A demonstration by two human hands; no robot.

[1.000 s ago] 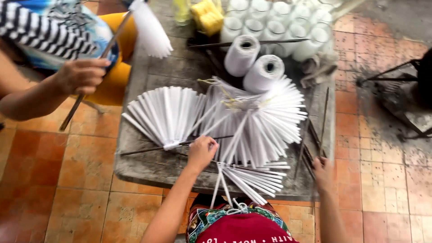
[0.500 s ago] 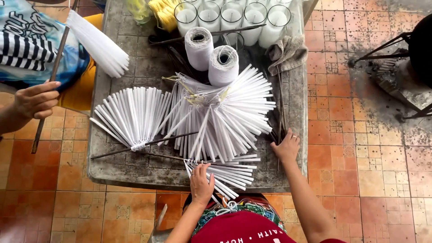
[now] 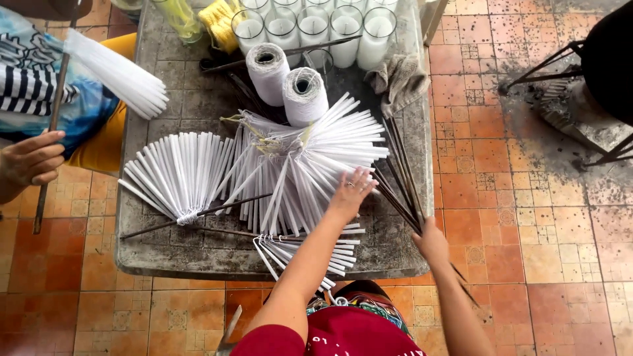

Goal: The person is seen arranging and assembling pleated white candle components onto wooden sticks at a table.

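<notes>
Reaching across the grey stone table (image 3: 158,257), the left hand (image 3: 353,188) lies flat with fingers spread on the big fan of white tapers (image 3: 316,165) at the centre of the frame, pressing lightly and gripping nothing. The right hand (image 3: 432,240) sits at the table's right edge, closed over a bundle of thin dark sticks (image 3: 399,184); its fingers are turned away, so whether it pinches one stick or several I cannot tell.

A second fan of tapers (image 3: 178,175) lies left of centre, and a smaller bunch (image 3: 310,254) hangs partly over the near edge at lower centre, just beside the forearm. That bunch looks the likeliest to slide off if the arm drags back across it. Thin wax tapers would probably snap under a heavier palm.

Two spools of string (image 3: 287,82) stand upright just above the fans, with glass candle jars (image 3: 316,29) in a row behind them at the top of the frame; a stick swung upward could topple either. At the left edge another person's hand (image 3: 30,161) holds a rod with its own taper bunch (image 3: 115,72), well apart.
</notes>
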